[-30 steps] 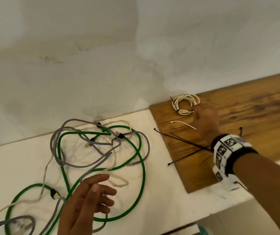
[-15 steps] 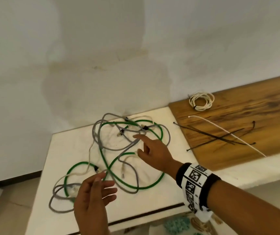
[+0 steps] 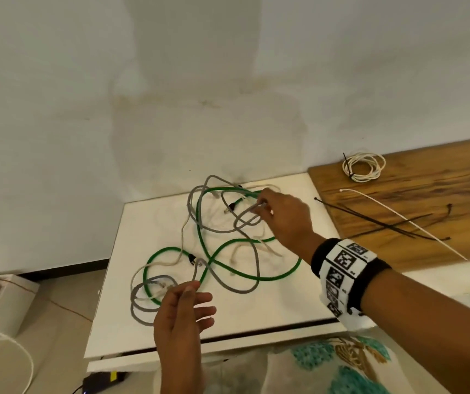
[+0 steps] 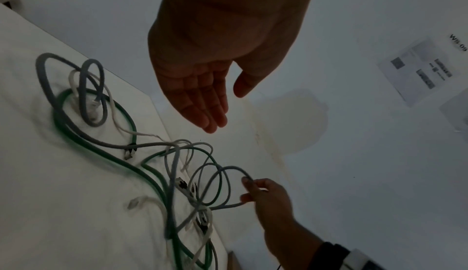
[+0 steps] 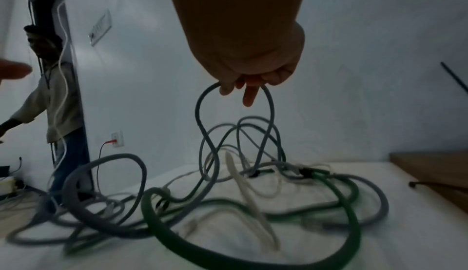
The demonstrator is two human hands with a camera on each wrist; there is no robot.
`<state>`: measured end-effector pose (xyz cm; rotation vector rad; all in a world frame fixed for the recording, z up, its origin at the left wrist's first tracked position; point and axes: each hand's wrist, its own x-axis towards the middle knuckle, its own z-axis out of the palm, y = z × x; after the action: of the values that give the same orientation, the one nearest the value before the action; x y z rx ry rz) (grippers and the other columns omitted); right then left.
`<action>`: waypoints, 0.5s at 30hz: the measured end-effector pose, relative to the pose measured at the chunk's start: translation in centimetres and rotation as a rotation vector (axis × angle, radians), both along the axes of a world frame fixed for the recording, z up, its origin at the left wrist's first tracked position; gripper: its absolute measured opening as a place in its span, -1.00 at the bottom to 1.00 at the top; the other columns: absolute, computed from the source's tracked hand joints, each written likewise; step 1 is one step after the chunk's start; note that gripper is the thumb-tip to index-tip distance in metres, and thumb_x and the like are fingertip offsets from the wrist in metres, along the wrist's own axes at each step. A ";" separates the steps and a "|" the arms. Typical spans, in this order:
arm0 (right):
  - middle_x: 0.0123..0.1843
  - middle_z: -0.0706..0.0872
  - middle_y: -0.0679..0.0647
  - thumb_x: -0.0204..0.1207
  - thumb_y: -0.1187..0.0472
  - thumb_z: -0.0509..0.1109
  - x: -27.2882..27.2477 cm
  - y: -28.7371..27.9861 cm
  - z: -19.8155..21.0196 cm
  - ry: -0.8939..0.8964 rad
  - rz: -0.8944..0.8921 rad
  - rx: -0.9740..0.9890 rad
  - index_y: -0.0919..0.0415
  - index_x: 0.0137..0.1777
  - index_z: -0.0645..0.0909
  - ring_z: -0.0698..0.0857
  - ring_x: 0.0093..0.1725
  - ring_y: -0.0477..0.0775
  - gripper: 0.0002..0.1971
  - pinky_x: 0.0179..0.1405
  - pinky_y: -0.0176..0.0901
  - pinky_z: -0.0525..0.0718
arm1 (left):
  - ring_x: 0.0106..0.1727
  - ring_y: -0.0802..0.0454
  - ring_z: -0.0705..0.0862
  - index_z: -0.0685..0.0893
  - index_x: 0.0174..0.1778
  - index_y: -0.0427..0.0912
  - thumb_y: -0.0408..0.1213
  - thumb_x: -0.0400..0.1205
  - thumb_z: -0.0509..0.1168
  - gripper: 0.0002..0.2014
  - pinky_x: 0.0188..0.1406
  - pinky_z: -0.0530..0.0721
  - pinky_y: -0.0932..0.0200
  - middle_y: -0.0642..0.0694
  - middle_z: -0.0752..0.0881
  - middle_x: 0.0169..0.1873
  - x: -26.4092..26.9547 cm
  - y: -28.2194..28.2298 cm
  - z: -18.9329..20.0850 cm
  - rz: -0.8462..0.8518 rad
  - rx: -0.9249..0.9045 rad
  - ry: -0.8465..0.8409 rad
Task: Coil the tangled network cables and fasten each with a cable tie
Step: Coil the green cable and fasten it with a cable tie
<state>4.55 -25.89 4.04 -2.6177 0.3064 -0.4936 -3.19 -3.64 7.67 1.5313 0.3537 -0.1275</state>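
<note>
A tangle of cables lies on the white table (image 3: 256, 308): a thick green cable (image 3: 279, 277), a grey cable (image 3: 239, 290) and a thin cream cable (image 3: 182, 240). My right hand (image 3: 262, 207) pinches a loop of the grey cable (image 5: 269, 102) and holds it lifted above the pile near the wall. My left hand (image 3: 191, 297) hovers open over the near part of the tangle, holding nothing, its fingers (image 4: 207, 114) straight. A coiled cream cable (image 3: 363, 166) with a black tie on it lies on the wooden board (image 3: 427, 189).
Loose black cable ties (image 3: 381, 223) and one white tie (image 3: 404, 223) lie on the wooden board to the right. The wall stands right behind the table. A person (image 5: 50, 94) stands at the left in the right wrist view. Patterned cloth (image 3: 341, 365) lies below the table edge.
My right hand left the coiled cream cable on the board, moved left to the tangle, and now pinches and lifts a grey loop. My left hand stays open over the near cables.
</note>
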 end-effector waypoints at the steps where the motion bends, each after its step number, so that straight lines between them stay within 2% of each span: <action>1: -0.14 0.77 0.04 0.58 -0.06 0.29 0.2 -0.3 0.8 -0.031 -0.014 -0.006 0.08 0.07 0.60 0.70 -0.15 0.13 -0.76 -0.32 -0.16 0.42 | -0.31 -0.12 0.66 0.67 -0.06 -0.22 -0.36 0.68 0.18 -0.85 -0.35 0.59 0.09 -0.28 0.73 -0.22 0.1 0.1 -0.2 -0.001 0.004 0.001; 3: -0.25 0.76 0.04 0.53 -0.09 0.36 0.5 -1.1 2.6 -0.086 -0.014 0.014 0.08 -0.02 0.65 0.69 -0.23 0.12 -0.76 -0.35 -0.14 0.45 | -0.15 -0.13 0.68 0.63 0.04 -0.15 -0.33 0.65 0.23 -0.89 -0.28 0.62 0.08 -0.23 0.71 -0.03 0.4 0.1 -0.6 -0.032 0.040 -0.007; 4: -0.31 0.75 0.02 0.48 -0.10 0.41 0.6 -1.3 3.4 -0.114 0.000 0.052 0.07 -0.08 0.67 0.68 -0.29 0.09 -0.76 -0.37 -0.14 0.48 | -0.05 -0.14 0.68 0.58 0.14 -0.11 -0.31 0.64 0.26 -0.83 -0.26 0.63 0.07 -0.18 0.66 0.09 0.6 0.0 -0.8 -0.057 0.070 -0.009; 6: -0.41 0.72 0.00 0.39 -0.11 0.49 0.6 -1.7 4.7 -0.159 0.031 0.163 0.09 -0.21 0.68 0.63 -0.40 0.02 -0.74 -0.42 -0.14 0.48 | 0.04 -0.17 0.67 0.39 0.38 -0.02 -0.24 0.61 0.32 -0.57 -0.24 0.66 0.05 -0.12 0.54 0.23 1.3 -0.3 -1.3 -0.108 0.120 0.016; 8: -0.47 0.69 0.03 0.35 -0.09 0.52 0.6 -1.9 5.2 -0.190 0.057 0.297 0.13 -0.28 0.66 0.60 -0.47 0.05 -0.72 -0.46 -0.08 0.48 | -0.01 -0.14 0.70 0.18 0.50 0.08 -0.22 0.58 0.35 -0.37 -0.23 0.69 0.03 -0.15 0.55 0.21 2.1 -1.1 -1.4 -0.185 0.061 0.048; 10: -0.49 0.67 0.05 0.36 -0.08 0.52 0.4 -1.9 4.8 -0.193 0.066 0.376 0.14 -0.30 0.62 0.57 -0.50 0.03 -0.71 -0.47 -0.06 0.49 | -0.04 -0.09 0.72 0.08 0.52 0.16 -0.28 0.59 0.34 -0.30 -0.20 0.71 0.05 -0.16 0.64 0.09 3.0 -2.1 -1.9 -0.256 -0.017 0.046; 12: -0.52 0.59 0.01 0.40 -0.09 0.48 0.3 -2.0 4.1 -0.211 0.031 0.390 0.09 -0.30 0.57 0.46 -0.52 -0.05 -0.72 -0.49 -0.11 0.41 | -0.01 -0.10 0.71 0.16 0.51 0.11 -0.43 0.62 0.28 -0.36 -0.14 0.72 0.07 -0.12 0.68 -0.02 3.8 -2.7 -2.2 -0.299 -0.058 -0.003; 15: -0.50 0.54 -0.09 0.47 -0.15 0.38 0.2 -3.0 3.4 -0.269 -0.055 0.294 0.08 -0.19 0.55 0.45 -0.52 -0.13 -0.71 -0.53 -0.26 0.33 | 0.04 -0.11 0.69 0.46 0.34 -0.09 -0.61 0.61 0.17 -0.56 -0.07 0.72 0.13 -0.17 0.68 -0.07 4.9 -2.7 -0.7 -0.341 -0.123 -0.175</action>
<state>4.74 -28.86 7.41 -2.2319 0.3348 -0.7504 1.68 -6.36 6.96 1.4577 -0.0558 -0.2752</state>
